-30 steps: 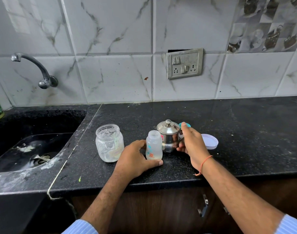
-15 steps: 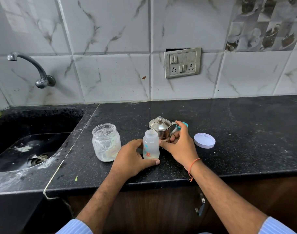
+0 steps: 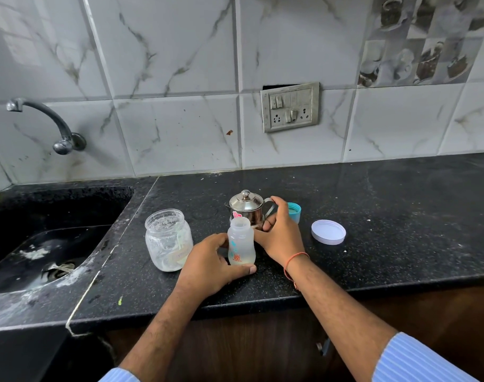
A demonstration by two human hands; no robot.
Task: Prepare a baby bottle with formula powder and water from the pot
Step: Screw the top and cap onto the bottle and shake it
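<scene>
A small translucent baby bottle (image 3: 241, 242) stands open-topped on the black counter (image 3: 386, 230). My left hand (image 3: 207, 266) holds its base, thumb in front and fingers behind. Just behind it stands a small steel pot (image 3: 246, 206) with a knobbed lid. My right hand (image 3: 280, 235) curls its fingers round the pot's handle on the right side. A clear glass jar (image 3: 168, 239) with white powder residue stands open to the left. The bottle's teal cap (image 3: 294, 212) sits behind my right hand.
A white jar lid (image 3: 328, 231) lies on the counter to the right. A black sink (image 3: 51, 244) with a wall tap (image 3: 48, 119) is at the left. A socket plate (image 3: 290, 106) is on the tiled wall. The counter's front edge runs under my forearms.
My right hand shifted from beside the pot to curl round its handle. My left hand stayed on the bottle. The camera view drifted slightly.
</scene>
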